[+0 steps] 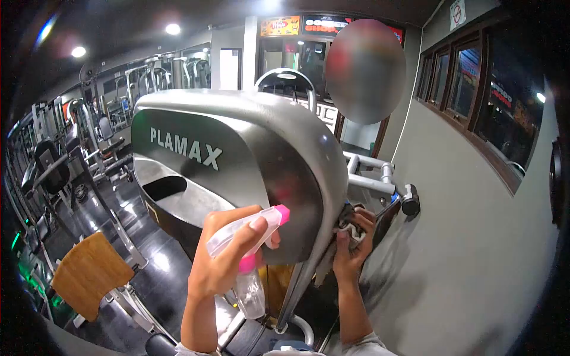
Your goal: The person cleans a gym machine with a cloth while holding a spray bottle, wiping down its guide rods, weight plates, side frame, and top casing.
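My left hand [222, 252] is wrapped round a clear spray bottle [250, 293] with a pink nozzle and collar. The nozzle points at the dark side panel of a grey machine housing [237, 127] marked PLAMAX. To the right of the housing, my right hand [354, 243] grips a crumpled grey cloth [351, 232] close to the housing's outer edge. Part of the cloth is hidden behind the fingers, and whether it touches the housing is hard to tell.
A wooden board [92, 276] on a metal frame stands at the lower left. Gym machines [95, 130] fill the left background. A grey wall [457, 237] with windows runs along the right. White tubes [371, 178] with a black end cap [410, 200] stick out behind the housing.
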The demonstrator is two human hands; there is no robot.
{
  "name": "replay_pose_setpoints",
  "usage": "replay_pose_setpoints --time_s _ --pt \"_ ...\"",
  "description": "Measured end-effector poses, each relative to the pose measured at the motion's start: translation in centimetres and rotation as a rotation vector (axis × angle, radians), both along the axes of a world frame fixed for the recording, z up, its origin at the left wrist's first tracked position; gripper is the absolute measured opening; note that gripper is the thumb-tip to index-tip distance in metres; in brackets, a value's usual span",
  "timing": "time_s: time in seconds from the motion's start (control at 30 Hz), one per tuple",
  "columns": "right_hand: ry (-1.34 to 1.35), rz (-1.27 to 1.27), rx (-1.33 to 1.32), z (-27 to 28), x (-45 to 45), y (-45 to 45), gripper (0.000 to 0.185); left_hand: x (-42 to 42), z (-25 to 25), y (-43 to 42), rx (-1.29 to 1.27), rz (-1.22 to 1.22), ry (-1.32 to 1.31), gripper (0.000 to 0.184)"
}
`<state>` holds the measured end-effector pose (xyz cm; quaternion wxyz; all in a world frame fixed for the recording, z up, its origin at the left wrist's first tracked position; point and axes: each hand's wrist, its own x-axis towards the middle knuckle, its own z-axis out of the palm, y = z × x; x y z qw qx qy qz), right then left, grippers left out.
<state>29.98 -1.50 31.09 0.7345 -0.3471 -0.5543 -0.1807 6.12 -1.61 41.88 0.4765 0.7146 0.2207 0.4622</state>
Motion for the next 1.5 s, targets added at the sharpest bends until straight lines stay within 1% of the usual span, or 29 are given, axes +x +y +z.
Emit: replay_pose_setpoints --time_s 0.03,0.1,0.13,0.17,0.23,0.27,0.3,0.37,0.4,0.43,0.5,0.57,0.6,0.63,0.7,0.73,0.77,0.83,0.87,0.97,1.03,1.17,1.2,1.27,1.33,1.4,1.43,1.5 --pt "-0.009 -0.021 -0.027 0.8 0.0 -0.2 0.029 0.0 0.0 0.5 0.007 0.002 -0.002 0.05" --pt "-0.01 -0.044 -0.057 2.8 0.1 -0.6 0.027 0.0 -0.4 1.3 0.043 -0.031 -0.109 0.059" --pt "-0.104 -0.079 -0.024 4.9 0.5 -0.1 0.025 0.1 -0.1 1.3 0.071 0.005 -0.071 0.068" --pt "-0.2 -0.115 0.009 7.2 0.8 0.4 0.024 0.3 -0.1 1.2 0.077 0.004 -0.073 0.068" --pt "-0.206 0.024 -0.039 11.3 0.4 1.4 0.022 0.6 -0.3 1.0 -0.038 -0.035 -0.236 0.074" --pt "-0.256 0.027 -0.055 13.4 0.3 2.2 0.022 0.6 0.0 1.1 -0.05 -0.015 -0.172 0.085" --pt "-0.306 0.03 -0.07 15.2 0.1 2.9 0.022 0.6 0.0 1.4 -0.05 -0.019 -0.175 0.085" --pt "-0.371 0.058 -0.171 18.2 -1.0 3.2 0.023 0.6 -0.3 2.1 0.008 -0.048 -0.204 0.099" --pt "-0.371 0.076 -0.203 18.7 -1.3 3.3 0.023 0.5 -0.4 2.4 -0.039 -0.059 -0.198 0.104" --pt "-0.375 0.07 -0.202 18.8 -1.3 3.2 0.023 0.4 -0.6 2.7 -0.037 -0.065 -0.202 0.104" --pt "-0.394 0.022 -0.215 18.1 -0.9 2.5 0.022 0.0 -0.9 3.5 -0.028 -0.187 -0.202 0.102" --pt "-0.341 0.072 -0.166 16.3 -0.6 1.9 0.019 -0.5 -1.2 4.4 -0.017 -0.315 -0.196 0.1" --pt "-0.328 0.048 -0.161 15.6 -0.5 1.2 0.02 -0.7 -1.2 4.7 -0.01 -0.382 -0.193 0.1" --pt "-0.313 0.021 -0.158 14.7 -0.4 0.6 0.02 -1.0 -1.1 5.0 -0.005 -0.398 -0.192 0.1" --pt "-0.197 0.035 -0.224 12.7 -0.4 -0.6 0.023 -1.6 -1.2 5.4 -0.071 -0.472 -0.145 0.084" --pt "-0.171 0.042 -0.211 11.7 -0.3 -1.0 0.025 -1.5 -1.5 5.5 -0.127 -0.473 -0.169 0.077" --pt "-0.15 0.024 -0.201 10.8 -0.2 -1.4 0.025 -1.5 -1.6 5.8 -0.128 -0.494 -0.171 0.077" --pt "-0.06 -0.021 -0.219 9.1 -0.3 -2.2 0.025 -1.5 -1.6 6.2 -0.214 -0.521 -0.111 0.071" --pt "-0.027 -0.06 -0.216 8.8 -0.8 -2.5 0.026 -1.6 -1.5 6.2 -0.226 -0.557 -0.136 0.067" --pt "-0.045 -0.138 -0.295 10.4 -1.4 -2.7 0.025 -1.6 -1.2 6.0 -0.261 -0.574 -0.096 0.066" --pt "-0.067 -0.122 -0.29 12.8 -2.0 -1.8 0.023 -1.7 -1.4 6.5 -0.225 -0.624 -0.076 0.065" --pt "-0.355 -0.222 -0.379 19.2 -3.7 0.1 0.022 -2.0 -1.7 6.3 -0.189 -0.602 -0.132 0.064" --pt "-0.38 -0.226 -0.479 20.5 -4.3 0.4 0.021 -2.0 -1.7 6.2 -0.17 -0.587 -0.158 0.064" --pt "-0.423 -0.255 -0.539 22.1 -4.8 2.0 0.025 -1.8 -1.8 6.1 -0.183 -0.587 -0.167 0.064" --pt "-0.452 -0.274 -0.575 22.5 -5.0 2.6 0.026 -1.6 -1.8 6.0 -0.192 -0.582 -0.182 0.064" --pt "-0.418 -0.27 -0.551 22.4 -5.3 2.6 0.026 -1.5 -1.6 5.9 -0.193 -0.509 -0.153 0.075" --pt "-0.415 -0.274 -0.558 22.0 -5.4 2.1 0.026 -1.6 -1.6 5.9 -0.199 -0.515 -0.151 0.075" --pt "-0.355 -0.32 -0.506 20.7 -5.8 0.6 0.025 -1.9 -1.6 6.2 -0.204 -0.561 -0.157 0.065"
